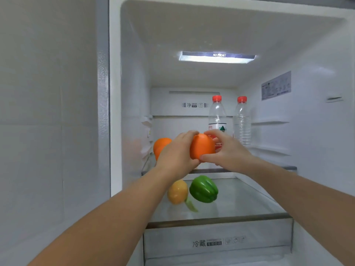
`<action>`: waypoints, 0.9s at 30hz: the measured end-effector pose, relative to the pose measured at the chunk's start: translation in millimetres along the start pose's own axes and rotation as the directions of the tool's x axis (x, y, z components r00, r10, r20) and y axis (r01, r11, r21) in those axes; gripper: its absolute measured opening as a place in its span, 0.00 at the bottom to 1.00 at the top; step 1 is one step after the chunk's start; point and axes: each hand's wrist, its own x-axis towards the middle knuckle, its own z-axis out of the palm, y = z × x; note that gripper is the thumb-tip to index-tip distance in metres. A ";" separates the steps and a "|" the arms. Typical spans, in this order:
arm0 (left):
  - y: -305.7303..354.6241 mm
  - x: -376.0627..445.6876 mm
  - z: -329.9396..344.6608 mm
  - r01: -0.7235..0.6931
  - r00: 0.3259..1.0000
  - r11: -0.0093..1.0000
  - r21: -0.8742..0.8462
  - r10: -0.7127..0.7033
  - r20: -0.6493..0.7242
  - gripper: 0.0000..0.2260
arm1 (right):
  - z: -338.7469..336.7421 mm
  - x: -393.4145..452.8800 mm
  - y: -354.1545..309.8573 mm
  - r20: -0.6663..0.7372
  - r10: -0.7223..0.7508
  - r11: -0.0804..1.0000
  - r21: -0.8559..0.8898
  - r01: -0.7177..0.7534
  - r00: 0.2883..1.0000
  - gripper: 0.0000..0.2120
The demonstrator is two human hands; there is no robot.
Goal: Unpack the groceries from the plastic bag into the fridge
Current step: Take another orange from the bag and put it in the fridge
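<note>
Head view: both my hands, left hand (177, 152) and right hand (226, 148), clasp an orange pepper (201, 146) over the upper shelf (269, 168), front edge. Another orange pepper (161, 144) sits left, bottles (217, 116) directly behind; free spot lies between.

The upper shelf (278, 167) carries two red-capped water bottles (242, 121) toward 2 o'clock and an orange fruit (160, 144) at 9. The lower glass shelf (249, 200) holds a yellow pepper (177, 191) beside a green pepper (204, 189).
</note>
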 end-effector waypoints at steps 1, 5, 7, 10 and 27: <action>-3.7 3.8 1.6 0.006 1.000 0.999 0.053 -0.006 0.006 0.32 | 4.0 6.8 3.1 0.013 -0.013 0.999 -0.037 0.014 1.000 0.35; -15.0 15.7 11.0 0.015 0.999 0.985 0.174 -0.023 0.046 0.31 | 13.6 27.2 18.7 0.067 -0.036 0.993 -0.106 0.043 0.997 0.36; -20.2 22.2 13.8 0.030 0.996 0.977 0.210 -0.047 0.076 0.30 | 15.9 35.0 26.4 0.108 -0.036 0.994 -0.098 0.046 0.994 0.35; -25.4 31.3 17.0 0.058 0.990 0.968 0.242 -0.087 0.110 0.30 | 18.4 46.2 36.3 0.130 -0.038 0.993 -0.105 0.052 0.991 0.33; -9.2 23.1 9.2 0.150 0.974 0.918 0.367 -0.201 0.105 0.28 | 14.9 40.5 30.8 0.103 -0.102 0.972 -0.200 0.121 0.989 0.35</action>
